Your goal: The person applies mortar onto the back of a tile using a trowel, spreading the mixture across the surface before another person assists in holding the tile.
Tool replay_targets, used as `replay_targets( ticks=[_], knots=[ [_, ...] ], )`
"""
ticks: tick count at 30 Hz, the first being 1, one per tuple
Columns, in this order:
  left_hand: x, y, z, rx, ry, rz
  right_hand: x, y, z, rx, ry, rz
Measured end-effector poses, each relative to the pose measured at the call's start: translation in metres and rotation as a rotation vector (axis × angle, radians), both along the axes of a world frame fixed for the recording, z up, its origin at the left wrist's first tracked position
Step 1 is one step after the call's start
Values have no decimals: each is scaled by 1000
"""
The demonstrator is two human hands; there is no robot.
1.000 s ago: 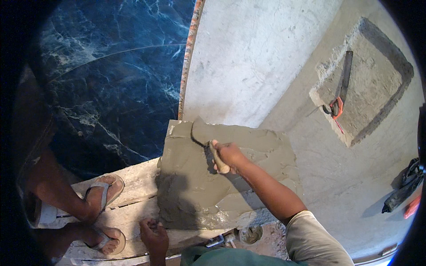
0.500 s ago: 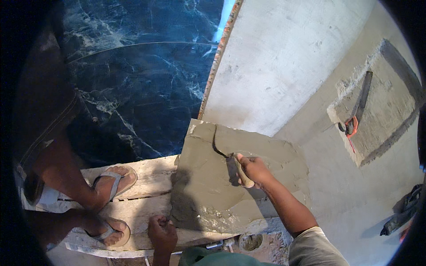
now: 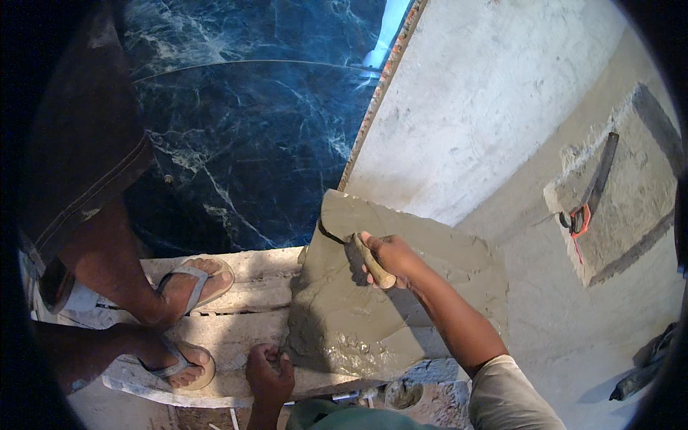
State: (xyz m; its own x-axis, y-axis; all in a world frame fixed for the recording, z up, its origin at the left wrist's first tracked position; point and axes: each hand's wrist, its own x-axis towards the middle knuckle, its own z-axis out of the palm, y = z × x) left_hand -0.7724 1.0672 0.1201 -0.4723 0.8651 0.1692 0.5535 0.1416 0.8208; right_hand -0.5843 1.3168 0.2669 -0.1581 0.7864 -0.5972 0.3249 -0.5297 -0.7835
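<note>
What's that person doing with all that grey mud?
The person's right hand grips the wooden handle of a trowel loaded with wet grey mortar, over a flat heap of the same grey mortar on a wooden board. Their left hand rests, fist closed, on the board's near edge. Another person's sandalled feet stand on the board, beside a dark blue marble floor.

My right hand (image 3: 390, 258) holds a trowel (image 3: 351, 240) on the wet mortar (image 3: 401, 308), while my left hand (image 3: 266, 369) rests on the wooden board (image 3: 236, 319).
</note>
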Motion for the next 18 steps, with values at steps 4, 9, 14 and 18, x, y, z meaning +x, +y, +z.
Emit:
replay_targets(
  ticks=[4, 9, 14, 18],
  knots=[
    [-3, -2, 4, -7, 1, 11, 16, -14, 13, -12, -154, 191],
    [-5, -2, 1, 23, 13, -15, 73, -14, 7, 703, -601, 725],
    [-3, -2, 5, -41, -45, -3, 81, 21, 5, 807, -797, 683],
    [0, 1, 2, -10, -2, 2, 101, 7, -6, 741, -947, 468]
  ],
)
